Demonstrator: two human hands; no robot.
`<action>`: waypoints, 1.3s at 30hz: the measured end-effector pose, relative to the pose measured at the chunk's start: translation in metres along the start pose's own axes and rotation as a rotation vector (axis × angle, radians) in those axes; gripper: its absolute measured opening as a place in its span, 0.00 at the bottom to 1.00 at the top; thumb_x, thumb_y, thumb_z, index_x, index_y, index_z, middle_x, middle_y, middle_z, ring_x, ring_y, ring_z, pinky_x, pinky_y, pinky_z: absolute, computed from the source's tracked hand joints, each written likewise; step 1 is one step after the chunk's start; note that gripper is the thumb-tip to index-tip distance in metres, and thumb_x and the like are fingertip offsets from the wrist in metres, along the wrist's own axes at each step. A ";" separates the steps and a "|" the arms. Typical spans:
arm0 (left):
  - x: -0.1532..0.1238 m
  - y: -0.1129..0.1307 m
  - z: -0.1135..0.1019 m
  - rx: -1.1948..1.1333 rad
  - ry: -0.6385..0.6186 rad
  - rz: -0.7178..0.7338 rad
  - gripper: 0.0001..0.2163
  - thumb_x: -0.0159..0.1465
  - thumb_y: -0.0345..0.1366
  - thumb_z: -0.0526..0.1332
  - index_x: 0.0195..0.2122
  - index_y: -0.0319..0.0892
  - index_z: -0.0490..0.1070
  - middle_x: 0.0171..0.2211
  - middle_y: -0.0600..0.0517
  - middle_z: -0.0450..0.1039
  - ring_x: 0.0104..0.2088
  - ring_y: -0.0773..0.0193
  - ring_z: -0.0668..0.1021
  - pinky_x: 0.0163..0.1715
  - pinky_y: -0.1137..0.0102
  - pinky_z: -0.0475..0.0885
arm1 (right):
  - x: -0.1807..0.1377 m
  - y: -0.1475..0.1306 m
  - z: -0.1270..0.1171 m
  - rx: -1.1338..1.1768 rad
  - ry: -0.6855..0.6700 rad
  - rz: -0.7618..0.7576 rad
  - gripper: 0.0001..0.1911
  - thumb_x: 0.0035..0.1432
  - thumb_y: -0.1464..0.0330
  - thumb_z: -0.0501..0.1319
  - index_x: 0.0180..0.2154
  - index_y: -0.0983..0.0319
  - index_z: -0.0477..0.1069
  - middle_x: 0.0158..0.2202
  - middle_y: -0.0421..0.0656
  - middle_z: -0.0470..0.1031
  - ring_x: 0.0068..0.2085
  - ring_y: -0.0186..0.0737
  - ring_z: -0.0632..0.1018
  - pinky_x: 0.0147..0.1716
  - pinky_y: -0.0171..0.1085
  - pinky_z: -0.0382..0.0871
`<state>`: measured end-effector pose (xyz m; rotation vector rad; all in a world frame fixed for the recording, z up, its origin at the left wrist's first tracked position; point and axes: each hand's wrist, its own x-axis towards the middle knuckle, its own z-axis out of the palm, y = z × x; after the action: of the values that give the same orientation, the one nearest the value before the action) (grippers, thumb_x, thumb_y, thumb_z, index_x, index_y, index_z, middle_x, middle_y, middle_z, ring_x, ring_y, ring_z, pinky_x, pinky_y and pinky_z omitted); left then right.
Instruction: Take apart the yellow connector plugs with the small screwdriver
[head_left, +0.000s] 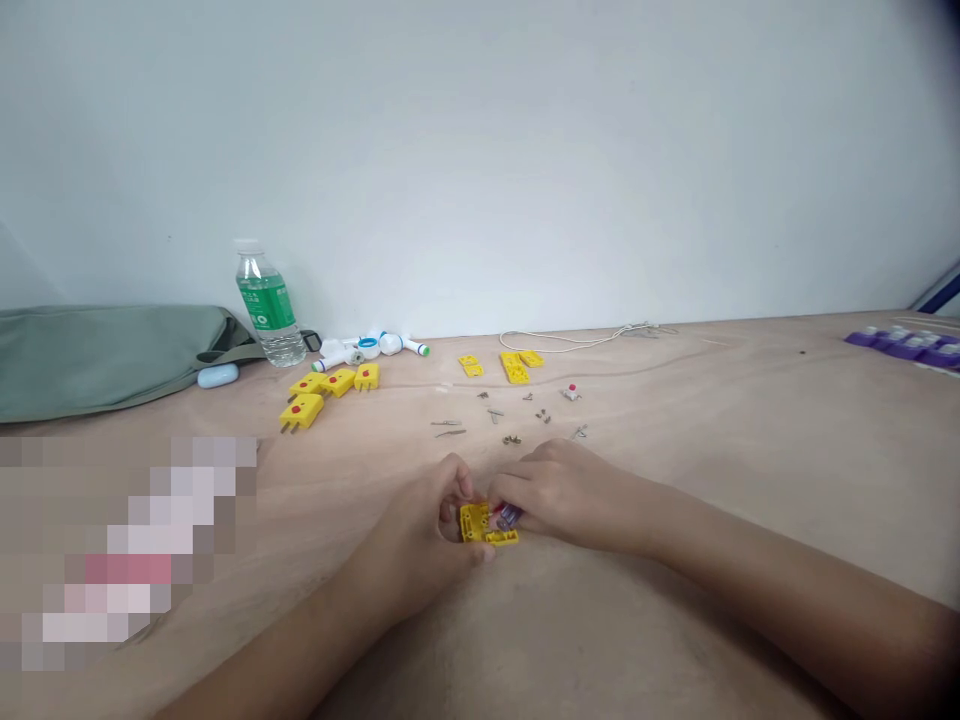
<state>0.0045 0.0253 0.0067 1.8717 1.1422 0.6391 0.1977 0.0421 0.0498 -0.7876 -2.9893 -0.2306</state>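
My left hand [427, 525] is closed on a yellow plastic plug housing [473, 520], thumb along its near edge and fingers curled behind it. The open inside of the housing, with its moulded slots, faces up. My right hand [551, 495] is closed at the housing's right side, its fingertips pinching a small purple-and-red piece [508, 516] over it. The fingers partly hide that piece, so its kind is unclear. Just beyond the hands lie small brass screws [512, 440], metal pins [450, 433] and a small white part with a red button [572, 392].
Several yellow two-pin plugs [301, 411] lie at the back left, near white toy-like parts [367, 347], a water bottle [268, 305] and a grey-green bag [112, 355]. More yellow housing pieces [515, 367] and a white cord [555, 350] are by the wall. Purple items [907, 345] stand far right.
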 end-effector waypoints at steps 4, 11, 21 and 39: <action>0.000 0.001 -0.001 0.037 -0.009 0.008 0.14 0.50 0.31 0.62 0.32 0.45 0.56 0.27 0.59 0.63 0.27 0.68 0.63 0.24 0.75 0.58 | 0.001 0.001 -0.002 0.077 -0.017 0.029 0.08 0.62 0.68 0.53 0.36 0.64 0.69 0.31 0.41 0.76 0.27 0.34 0.73 0.26 0.34 0.57; 0.003 0.003 -0.003 0.098 -0.023 0.031 0.14 0.49 0.31 0.63 0.31 0.44 0.56 0.25 0.60 0.62 0.25 0.69 0.62 0.22 0.76 0.55 | 0.001 0.007 0.001 0.157 -0.031 0.012 0.09 0.62 0.65 0.53 0.36 0.62 0.69 0.31 0.40 0.76 0.29 0.35 0.74 0.27 0.33 0.58; 0.004 0.003 -0.003 0.052 -0.023 0.045 0.14 0.49 0.30 0.64 0.30 0.44 0.56 0.23 0.61 0.61 0.24 0.70 0.61 0.21 0.76 0.54 | 0.001 0.005 -0.015 0.256 -0.088 0.069 0.09 0.58 0.66 0.56 0.39 0.60 0.72 0.33 0.41 0.77 0.32 0.36 0.75 0.30 0.32 0.61; 0.003 0.003 0.000 -0.022 -0.037 0.071 0.14 0.49 0.27 0.61 0.35 0.44 0.58 0.32 0.55 0.69 0.32 0.64 0.72 0.27 0.74 0.64 | 0.001 0.004 -0.006 0.063 -0.096 -0.005 0.08 0.61 0.72 0.52 0.37 0.65 0.70 0.31 0.43 0.75 0.27 0.34 0.72 0.26 0.34 0.57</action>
<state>0.0075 0.0274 0.0093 1.9048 1.0445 0.6514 0.1992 0.0452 0.0565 -0.8078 -3.0704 -0.1002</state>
